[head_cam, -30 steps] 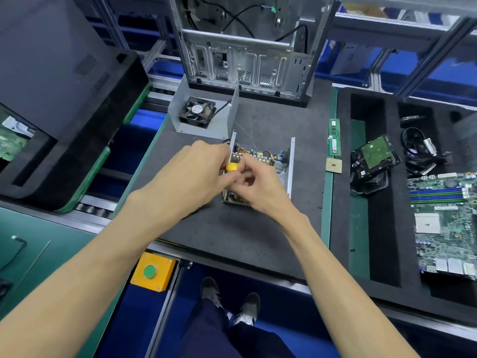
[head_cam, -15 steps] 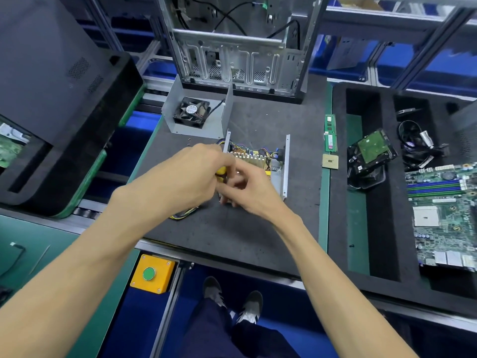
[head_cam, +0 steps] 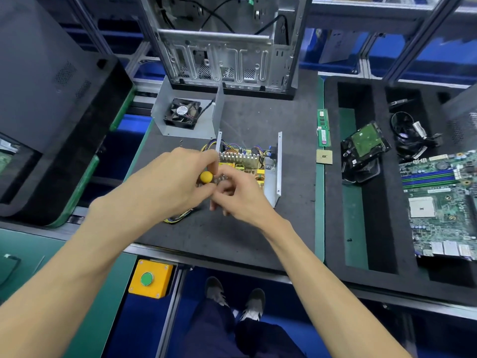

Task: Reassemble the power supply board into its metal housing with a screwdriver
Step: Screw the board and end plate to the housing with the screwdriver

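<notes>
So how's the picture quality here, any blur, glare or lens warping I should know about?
Head view: wide-angle warping bows the silver metal computer chassis and frame rails at the edges; even overhead light, soft shadows, no strong glare; the right hand is slightly motion-smeared near the yellow round-ended screwdriver handle; the green motherboard stays sharp.

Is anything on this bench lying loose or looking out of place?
A few small things: a lone dark screw lies loose on the foam tray, and a bare chip sits on the green strip beside the mat. Nothing looks broken or spilled.
</notes>
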`<state>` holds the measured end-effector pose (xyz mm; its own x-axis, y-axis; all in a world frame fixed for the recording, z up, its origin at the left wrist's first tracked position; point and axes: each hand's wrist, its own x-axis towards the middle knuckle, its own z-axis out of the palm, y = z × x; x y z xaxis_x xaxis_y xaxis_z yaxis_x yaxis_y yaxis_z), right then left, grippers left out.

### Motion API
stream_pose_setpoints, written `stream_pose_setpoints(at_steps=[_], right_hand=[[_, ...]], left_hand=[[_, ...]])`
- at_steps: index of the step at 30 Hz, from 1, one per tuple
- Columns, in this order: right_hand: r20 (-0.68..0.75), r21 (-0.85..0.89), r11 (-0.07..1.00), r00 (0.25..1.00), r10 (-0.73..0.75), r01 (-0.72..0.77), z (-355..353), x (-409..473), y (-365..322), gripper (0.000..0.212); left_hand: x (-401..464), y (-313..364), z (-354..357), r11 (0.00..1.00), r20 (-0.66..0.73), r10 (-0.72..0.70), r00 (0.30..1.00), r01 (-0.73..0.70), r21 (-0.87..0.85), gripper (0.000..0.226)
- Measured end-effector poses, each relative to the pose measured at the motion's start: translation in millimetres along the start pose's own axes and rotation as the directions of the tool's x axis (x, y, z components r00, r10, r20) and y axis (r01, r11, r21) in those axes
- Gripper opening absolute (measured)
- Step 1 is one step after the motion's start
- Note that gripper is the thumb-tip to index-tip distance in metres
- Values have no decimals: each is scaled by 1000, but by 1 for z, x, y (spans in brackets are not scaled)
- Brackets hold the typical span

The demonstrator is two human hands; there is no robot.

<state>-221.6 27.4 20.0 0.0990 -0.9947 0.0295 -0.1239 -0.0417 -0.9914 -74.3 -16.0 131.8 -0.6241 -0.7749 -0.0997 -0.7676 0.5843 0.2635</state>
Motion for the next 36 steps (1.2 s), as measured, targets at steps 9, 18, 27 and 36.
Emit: stream_pose_setpoints(at_steps=[9,18,27,36], right_hand=[[-38,-99,995,999,16,-20,5,2,-5,23],[-529,44,998,849,-18,48,-37,-8,-22,30],[-632,479,874,660,405,-77,-83,-8,4,50],[-489,671,740,720,491,-48,-58,-22,16,48]], left_hand=[[1,4,0,995,14,60,998,-61,80,10],[8,-13,21,825,-217,-276,936,115,-554,10],[20,-25,74,694,139,-464,875,457,-556,51],[21,-25,63,780,82,-392,916,378,-499,18]])
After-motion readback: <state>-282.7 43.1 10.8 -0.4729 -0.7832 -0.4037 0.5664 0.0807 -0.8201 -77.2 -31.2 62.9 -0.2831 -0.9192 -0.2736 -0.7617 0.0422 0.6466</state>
